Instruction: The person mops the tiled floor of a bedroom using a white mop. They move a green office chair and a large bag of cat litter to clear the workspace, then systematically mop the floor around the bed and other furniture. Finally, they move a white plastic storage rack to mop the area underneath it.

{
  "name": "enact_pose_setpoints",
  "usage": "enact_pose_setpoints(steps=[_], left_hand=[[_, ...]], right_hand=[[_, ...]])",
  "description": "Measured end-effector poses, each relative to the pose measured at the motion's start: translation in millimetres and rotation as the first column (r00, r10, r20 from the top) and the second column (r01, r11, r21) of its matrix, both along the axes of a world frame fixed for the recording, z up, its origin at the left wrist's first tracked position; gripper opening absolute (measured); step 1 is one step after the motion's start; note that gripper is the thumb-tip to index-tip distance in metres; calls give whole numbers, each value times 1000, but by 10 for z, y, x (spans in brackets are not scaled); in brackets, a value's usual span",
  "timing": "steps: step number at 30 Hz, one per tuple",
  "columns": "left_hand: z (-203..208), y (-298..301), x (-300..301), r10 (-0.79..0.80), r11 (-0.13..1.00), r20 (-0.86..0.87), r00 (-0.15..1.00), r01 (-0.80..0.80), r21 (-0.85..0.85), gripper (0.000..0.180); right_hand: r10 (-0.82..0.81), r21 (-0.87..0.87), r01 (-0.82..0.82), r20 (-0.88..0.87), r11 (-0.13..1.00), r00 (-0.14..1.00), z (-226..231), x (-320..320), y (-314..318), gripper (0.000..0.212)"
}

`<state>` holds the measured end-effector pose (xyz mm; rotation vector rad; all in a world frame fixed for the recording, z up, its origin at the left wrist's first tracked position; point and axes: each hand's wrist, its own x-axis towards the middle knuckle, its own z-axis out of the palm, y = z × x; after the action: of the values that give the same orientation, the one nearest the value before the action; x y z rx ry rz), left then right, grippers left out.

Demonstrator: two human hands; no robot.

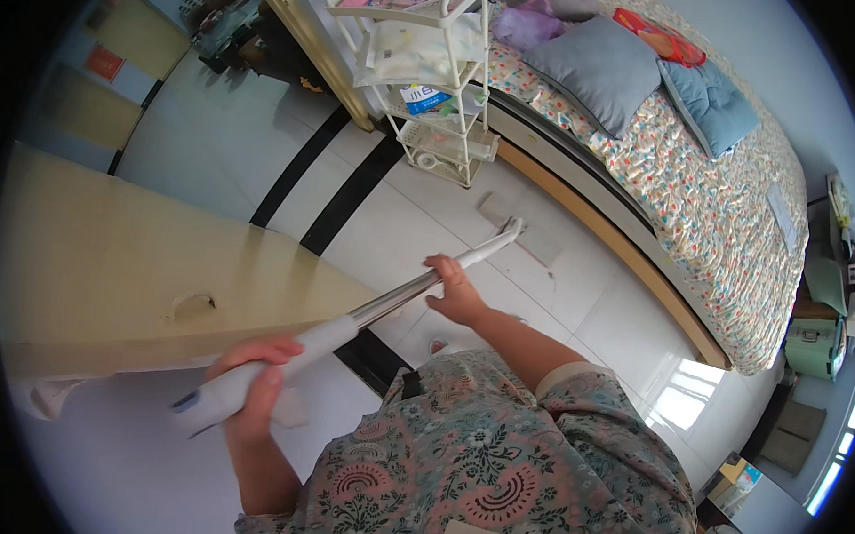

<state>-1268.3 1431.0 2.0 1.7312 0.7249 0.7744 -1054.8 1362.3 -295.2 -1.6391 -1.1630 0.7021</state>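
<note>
I hold a long flat mop (389,300) slantwise across my body, with a shiny metal pole and white plastic ends. My left hand (254,374) is wrapped round its thick white upper handle, beside the pale door. Further down, my right hand (457,292) grips the pole near the start of its white lower section. The mop's flat, pale rectangular head (537,239) lies on the tiled floor (577,291), close to the base of the bed. A small dark speck shows on the tiles near the head.
A cream tiered cart (461,118) with packages stands beyond the mop head. The bed (656,181) with a floral cover and pillows (599,75) runs along the right. A pale wooden door (145,257) stands at my left. Black floor strips (350,194) cross the doorway.
</note>
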Motion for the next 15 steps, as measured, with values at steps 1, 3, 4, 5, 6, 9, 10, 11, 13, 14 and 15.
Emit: enact_pose_setpoints(steps=[1,3,4,5,6,9,10,11,13,14,15], left_hand=[[120,-7,-42,26,999,0,1000,-26,36,12],[267,-36,-74,32,995,-3,999,-32,99,16],[292,-41,-69,13,992,-8,1000,-12,126,19],[316,-39,-82,0,987,-18,1000,3,159,21],[317,-12,-121,-16,986,28,999,11,168,23],[300,80,-255,-30,985,146,989,4,173,27],[297,94,-256,-7,987,171,985,-21,162,28],[283,103,-229,19,987,197,980,-49,150,28],[188,134,84,-120,988,163,979,101,121,21],[116,129,240,-195,978,123,973,183,101,20],[37,120,410,-271,961,87,959,265,76,19]], right_hand=[[33,-15,-34,-41,999,999,119,-86,58,48],[27,71,-29,20,997,999,168,-172,134,33],[19,58,-17,-36,998,999,181,-155,152,23],[23,69,-24,13,997,1000,228,-175,165,22],[23,80,-28,60,996,998,279,-180,163,21],[12,139,-31,134,990,991,470,-133,54,21],[10,123,-30,156,992,988,577,-68,-27,21],[11,108,-31,179,994,984,624,-9,-103,22],[-101,80,85,215,993,971,431,206,-339,24],[-144,58,134,224,989,964,363,327,-490,25],[-187,33,184,236,982,953,292,470,-648,26]])
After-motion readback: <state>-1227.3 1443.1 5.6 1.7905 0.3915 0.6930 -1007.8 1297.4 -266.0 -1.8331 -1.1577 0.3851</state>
